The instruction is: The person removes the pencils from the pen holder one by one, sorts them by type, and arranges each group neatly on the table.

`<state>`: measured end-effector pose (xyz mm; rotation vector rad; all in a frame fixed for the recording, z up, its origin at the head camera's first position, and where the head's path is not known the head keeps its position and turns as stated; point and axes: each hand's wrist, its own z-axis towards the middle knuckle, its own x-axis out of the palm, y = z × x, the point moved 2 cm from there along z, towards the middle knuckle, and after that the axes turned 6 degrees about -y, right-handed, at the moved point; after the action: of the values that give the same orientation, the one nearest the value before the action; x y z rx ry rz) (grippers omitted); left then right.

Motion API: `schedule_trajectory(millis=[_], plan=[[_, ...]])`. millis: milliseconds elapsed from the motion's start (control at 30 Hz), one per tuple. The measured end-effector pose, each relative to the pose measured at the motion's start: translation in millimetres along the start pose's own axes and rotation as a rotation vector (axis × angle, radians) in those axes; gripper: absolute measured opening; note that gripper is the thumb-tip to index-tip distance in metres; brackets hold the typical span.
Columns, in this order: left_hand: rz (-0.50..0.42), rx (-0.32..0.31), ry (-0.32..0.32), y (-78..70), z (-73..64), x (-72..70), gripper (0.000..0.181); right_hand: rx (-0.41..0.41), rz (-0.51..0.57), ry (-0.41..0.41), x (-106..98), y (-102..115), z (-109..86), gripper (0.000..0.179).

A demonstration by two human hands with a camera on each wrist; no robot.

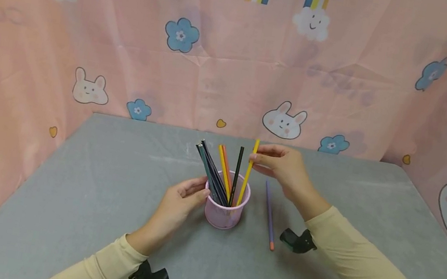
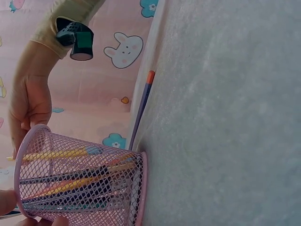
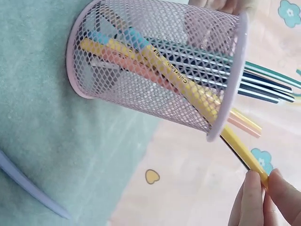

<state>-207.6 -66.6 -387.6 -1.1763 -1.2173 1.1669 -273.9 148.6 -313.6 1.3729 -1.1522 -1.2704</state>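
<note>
A pink mesh pencil cup (image 1: 223, 218) stands upright on the table, holding several pencils. My left hand (image 1: 178, 205) grips its rim from the left side, the thumb (image 2: 6, 201) lying at the rim in the left wrist view. Thumb and fingertips of my right hand (image 1: 284, 168) pinch the upper end of a yellow pencil (image 1: 248, 175). That pencil's lower part is inside the cup, seen through the mesh in the right wrist view. Dark pencils (image 1: 211, 172) lean left in the cup, beside another yellow pencil (image 1: 224, 171), an orange one and a black one (image 1: 237, 171).
To the right of the cup, a purple pencil (image 1: 268, 215) with an orange end lies on the grey tabletop (image 1: 85, 210). A pink printed cloth (image 1: 224, 76) hangs behind the table and along its sides. Black wrist mounts (image 1: 298, 240) are strapped over both sleeves.
</note>
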Motion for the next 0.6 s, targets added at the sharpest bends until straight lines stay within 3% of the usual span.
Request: schedule_trajectory(millis=[600], plan=[[-0.014, 0.005, 0.009, 3.0, 1.4, -1.3, 0.045, -0.03, 0.017, -0.005, -10.2, 31.4, -8.0, 0.033]])
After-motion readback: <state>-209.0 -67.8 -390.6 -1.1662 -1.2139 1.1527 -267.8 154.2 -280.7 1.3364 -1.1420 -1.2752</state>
